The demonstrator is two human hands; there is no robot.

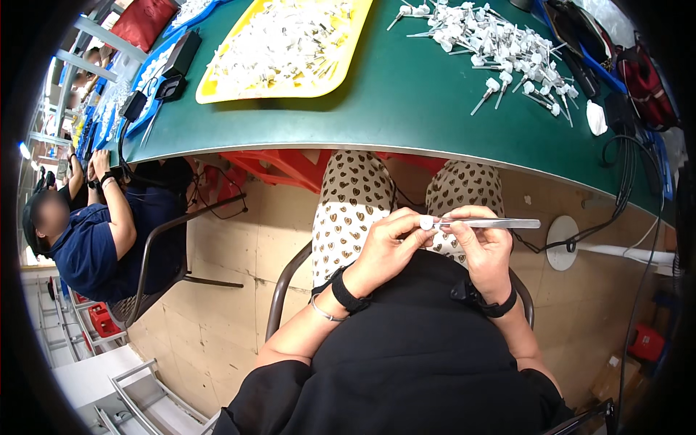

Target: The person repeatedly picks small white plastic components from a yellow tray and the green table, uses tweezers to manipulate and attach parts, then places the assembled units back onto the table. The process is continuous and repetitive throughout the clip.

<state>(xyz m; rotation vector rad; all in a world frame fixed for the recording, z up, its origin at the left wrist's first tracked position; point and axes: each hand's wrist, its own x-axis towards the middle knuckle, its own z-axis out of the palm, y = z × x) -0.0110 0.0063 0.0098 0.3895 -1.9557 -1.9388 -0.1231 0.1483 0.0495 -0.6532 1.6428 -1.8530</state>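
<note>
Two hands meet above the lap here, right at the centre of the action! The left hand (pixel 391 248) is nearly closed, thumb and fingertips pinching a small white piece (pixel 426 222). And the right hand (pixel 487 254), fingers curled in, grips metal tweezers (pixel 518 223) between thumb and fingers, their broad end jutting out towards three o'clock. From where I stand, I can't tell whether their tip touches the piece. Look up to eleven o'clock from the hands: a yellow tray (pixel 335 88) sits on the green table (pixel 406 116), heaped with white-and-metal parts (pixel 279 47). Over at one o'clock, a loose pile (pixel 507 47) of similar parts spreads across the tabletop. Out at nine o'clock, a co-worker (pixel 94 250) in dark blue sits, arms raised.
</note>
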